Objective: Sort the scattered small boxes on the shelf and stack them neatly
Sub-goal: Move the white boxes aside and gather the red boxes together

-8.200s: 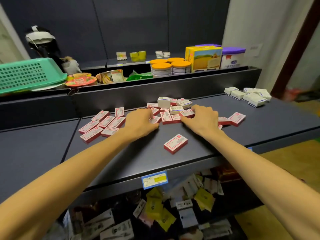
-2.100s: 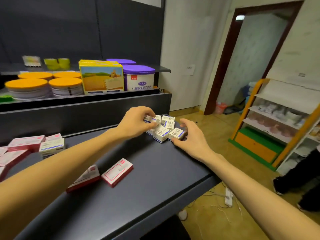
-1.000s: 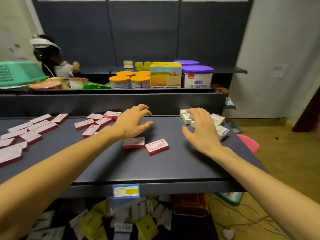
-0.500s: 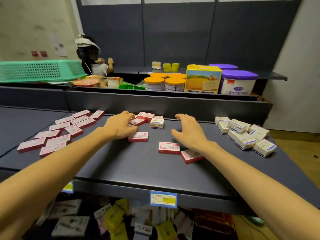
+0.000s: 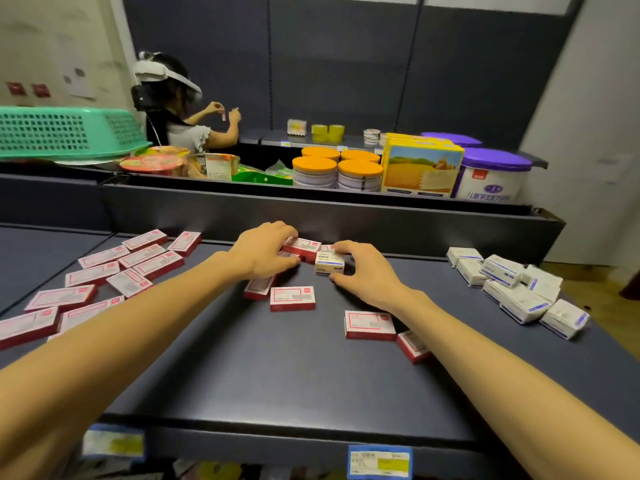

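Several red boxes point(image 5: 300, 246) half hidden under left hand point(image 5: 262, 250)

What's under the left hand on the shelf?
The left hand covers parts of two red-and-white boxes: one at its fingertips, another below the palm. Whatever else lies beneath the palm is hidden.

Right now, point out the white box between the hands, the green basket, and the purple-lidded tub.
white box point(image 5: 329, 263): head view, on its front face.
green basket point(image 5: 62, 133): head view, on its mesh side wall.
purple-lidded tub point(image 5: 493, 159): head view, on the lid top.
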{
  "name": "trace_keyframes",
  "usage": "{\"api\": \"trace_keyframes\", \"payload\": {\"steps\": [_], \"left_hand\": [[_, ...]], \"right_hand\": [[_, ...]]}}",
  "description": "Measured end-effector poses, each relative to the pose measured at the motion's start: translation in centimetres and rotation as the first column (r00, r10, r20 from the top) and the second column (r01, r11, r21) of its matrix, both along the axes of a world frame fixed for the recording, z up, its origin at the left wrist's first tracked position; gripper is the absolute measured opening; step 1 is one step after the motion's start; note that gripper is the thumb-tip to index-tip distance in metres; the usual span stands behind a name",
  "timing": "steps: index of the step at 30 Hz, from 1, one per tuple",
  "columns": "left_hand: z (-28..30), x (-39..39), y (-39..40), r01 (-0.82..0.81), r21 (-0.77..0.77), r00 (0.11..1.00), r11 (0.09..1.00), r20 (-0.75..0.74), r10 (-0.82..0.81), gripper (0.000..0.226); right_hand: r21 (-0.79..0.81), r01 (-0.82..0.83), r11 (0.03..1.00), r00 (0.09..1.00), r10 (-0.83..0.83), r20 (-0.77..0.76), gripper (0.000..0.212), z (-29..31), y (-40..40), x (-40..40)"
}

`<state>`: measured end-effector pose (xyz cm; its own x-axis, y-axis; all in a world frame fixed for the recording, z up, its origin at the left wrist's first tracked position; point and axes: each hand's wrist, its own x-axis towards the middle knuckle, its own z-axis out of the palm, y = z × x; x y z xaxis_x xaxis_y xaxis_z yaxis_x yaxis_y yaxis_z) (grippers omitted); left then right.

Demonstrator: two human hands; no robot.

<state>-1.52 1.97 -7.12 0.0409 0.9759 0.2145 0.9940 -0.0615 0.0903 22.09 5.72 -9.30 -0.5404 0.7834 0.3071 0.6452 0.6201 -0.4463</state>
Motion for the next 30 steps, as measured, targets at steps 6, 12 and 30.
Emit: {"api": "trace_keyframes", "payload": {"steps": [6, 12, 30], "left_hand": [[-0.5, 0.0, 1.2, 0.031, 0.050, 0.999, 0.998, 0.026, -0.033, 0.054], [-0.6, 0.5, 1.4, 0.045, 0.141, 0.996, 0.989, 0.065, -0.055, 0.049], [1.9, 15.1, 0.5, 0.187, 0.256, 0.973, 0.948, 0.086, -0.215, 0.051]], "right_hand": [[0.050, 0.075, 0.996, 0.997, -0.074, -0.009, 0.050, -0.8, -0.1, 0.4], [0.028, 0.106, 0.994, 0.994, -0.106, 0.002, 0.047, -0.4, -0.9, 1.5], [0.141, 0.397, 0.907, 0.901, -0.356, -0.248, 0.041, 3.0, -1.9, 19.2]]}}
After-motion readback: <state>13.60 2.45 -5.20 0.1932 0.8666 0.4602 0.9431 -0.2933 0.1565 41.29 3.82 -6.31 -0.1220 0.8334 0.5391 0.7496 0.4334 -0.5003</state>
